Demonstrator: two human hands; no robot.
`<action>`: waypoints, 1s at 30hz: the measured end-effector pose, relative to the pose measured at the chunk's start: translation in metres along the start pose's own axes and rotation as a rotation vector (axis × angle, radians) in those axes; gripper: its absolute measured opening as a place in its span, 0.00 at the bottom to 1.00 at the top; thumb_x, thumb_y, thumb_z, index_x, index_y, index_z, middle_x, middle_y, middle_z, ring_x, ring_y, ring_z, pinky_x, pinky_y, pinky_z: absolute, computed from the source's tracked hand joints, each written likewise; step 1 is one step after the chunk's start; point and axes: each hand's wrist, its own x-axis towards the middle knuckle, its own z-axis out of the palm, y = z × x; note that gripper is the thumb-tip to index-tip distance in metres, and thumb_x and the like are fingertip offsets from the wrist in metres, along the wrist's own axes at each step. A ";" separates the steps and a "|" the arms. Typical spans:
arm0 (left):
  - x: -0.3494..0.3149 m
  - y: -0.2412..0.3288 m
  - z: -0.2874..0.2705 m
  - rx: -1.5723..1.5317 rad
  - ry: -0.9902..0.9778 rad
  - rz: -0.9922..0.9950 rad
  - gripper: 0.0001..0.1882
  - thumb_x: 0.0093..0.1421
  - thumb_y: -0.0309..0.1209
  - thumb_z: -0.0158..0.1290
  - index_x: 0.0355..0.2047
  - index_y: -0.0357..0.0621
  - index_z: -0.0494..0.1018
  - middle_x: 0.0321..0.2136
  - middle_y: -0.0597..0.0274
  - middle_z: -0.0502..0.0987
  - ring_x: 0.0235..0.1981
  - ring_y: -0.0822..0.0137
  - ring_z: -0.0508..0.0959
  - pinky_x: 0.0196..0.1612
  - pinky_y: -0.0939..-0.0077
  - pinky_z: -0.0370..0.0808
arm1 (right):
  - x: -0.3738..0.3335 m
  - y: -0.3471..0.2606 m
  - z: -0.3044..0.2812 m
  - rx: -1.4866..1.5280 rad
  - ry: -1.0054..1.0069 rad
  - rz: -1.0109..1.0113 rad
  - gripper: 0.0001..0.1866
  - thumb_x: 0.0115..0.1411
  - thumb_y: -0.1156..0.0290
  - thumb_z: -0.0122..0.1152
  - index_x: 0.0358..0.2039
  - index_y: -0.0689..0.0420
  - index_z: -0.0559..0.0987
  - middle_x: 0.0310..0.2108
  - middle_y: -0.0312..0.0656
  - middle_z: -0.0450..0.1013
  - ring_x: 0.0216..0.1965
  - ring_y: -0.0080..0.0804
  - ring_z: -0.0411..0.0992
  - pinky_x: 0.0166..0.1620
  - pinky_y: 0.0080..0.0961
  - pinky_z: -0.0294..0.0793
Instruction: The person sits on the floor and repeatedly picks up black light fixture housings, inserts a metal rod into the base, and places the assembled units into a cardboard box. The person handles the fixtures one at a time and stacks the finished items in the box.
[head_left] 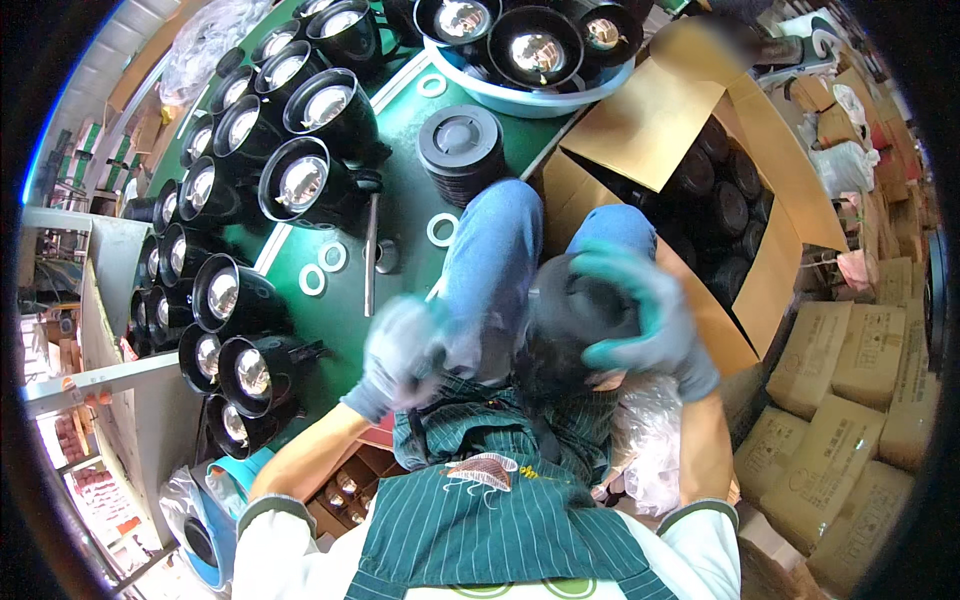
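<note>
In my lap rests a black, round-bodied vessel [560,330], blurred by motion, its circular end turned up. My right hand [650,310], in a grey and teal work glove, is closed round the upper part of it from the right. My left hand [405,350], in a matching glove, is apart from it over my left thigh; motion smears its fingers, so whether they hold anything is unclear. Ahead on the green table stands a stack of black round lids [460,140]. White rings [312,280] lie near a metal rod [371,255] left of my knee.
Many black handled jugs [300,185] with silvery insides crowd the table's left side. A light-blue basin [540,98] at the back holds more. An open cardboard box [800,230] with black round pieces stands right. Sealed cartons [830,460] are stacked beyond it.
</note>
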 end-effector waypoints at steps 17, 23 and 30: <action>0.161 0.020 -0.055 -0.288 -0.376 -0.092 0.32 0.54 0.33 0.67 0.61 0.48 0.75 0.45 0.50 0.84 0.44 0.53 0.86 0.50 0.63 0.81 | 0.016 0.063 0.108 0.551 0.408 -0.036 0.67 0.53 0.31 0.67 0.77 0.57 0.44 0.73 0.54 0.56 0.67 0.47 0.66 0.70 0.42 0.65; 0.172 0.074 -0.058 0.149 -0.613 -0.270 0.36 0.58 0.41 0.62 0.63 0.37 0.67 0.40 0.43 0.81 0.37 0.46 0.85 0.41 0.56 0.82 | 0.046 0.035 0.091 1.175 0.550 0.221 0.48 0.71 0.32 0.36 0.74 0.62 0.53 0.63 0.60 0.67 0.61 0.50 0.72 0.68 0.45 0.69; 0.153 0.141 -0.039 0.522 -0.599 -0.410 0.49 0.58 0.48 0.63 0.69 0.27 0.56 0.62 0.37 0.68 0.67 0.39 0.65 0.67 0.39 0.61 | 0.086 0.054 0.067 1.154 -0.038 0.161 0.24 0.76 0.58 0.49 0.57 0.66 0.78 0.43 0.46 0.84 0.42 0.30 0.82 0.50 0.26 0.80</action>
